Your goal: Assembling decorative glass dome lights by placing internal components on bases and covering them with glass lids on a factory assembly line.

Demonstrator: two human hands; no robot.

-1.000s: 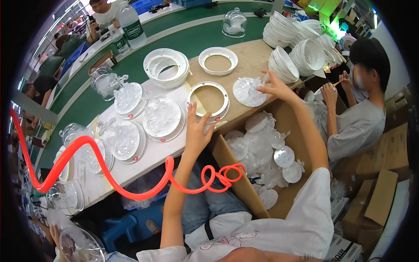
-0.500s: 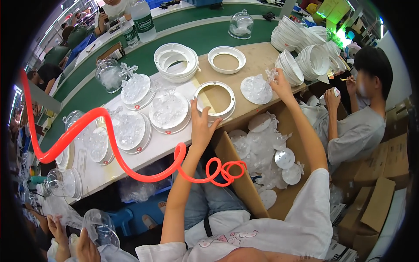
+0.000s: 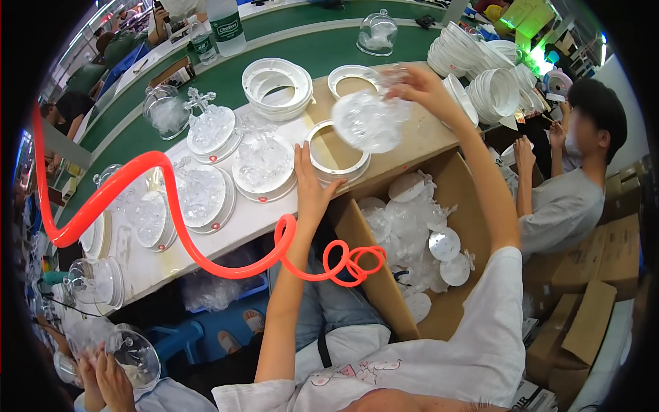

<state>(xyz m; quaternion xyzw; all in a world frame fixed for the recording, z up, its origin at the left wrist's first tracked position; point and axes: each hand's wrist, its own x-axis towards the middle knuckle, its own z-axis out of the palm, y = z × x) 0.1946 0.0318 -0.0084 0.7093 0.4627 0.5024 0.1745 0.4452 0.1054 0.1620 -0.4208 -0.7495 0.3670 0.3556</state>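
My left hand point(image 3: 313, 187) rests at the near left side of a white plastic ring base point(image 3: 348, 174), its fingers along the outer wall and its thumb at the near edge. Over the far right part of that base, my right hand point(image 3: 420, 90) carries a tilted, motion-blurred white disc point(image 3: 371, 125) with clear plastic ornaments on it. The fingers grip it by the clear piece at its upper right. Left of my left hand sit bases topped with similar discs, such as one point(image 3: 264, 165) close by. Another white ring point(image 3: 341, 73) lies behind the carried disc, partly covered.
An open carton point(image 3: 473, 206) of clear-ornament discs stands below the table edge. White rings point(image 3: 276, 79) are stacked behind; white bowl-like parts point(image 3: 495, 95) are piled far right. A red coiled hose point(image 3: 233, 269) crosses in front. Other people work at right and lower left.
My right hand has lifted the disc off the table and moved it left, over the ring base. My left hand stays at the base, its fingers now straighter along the side.
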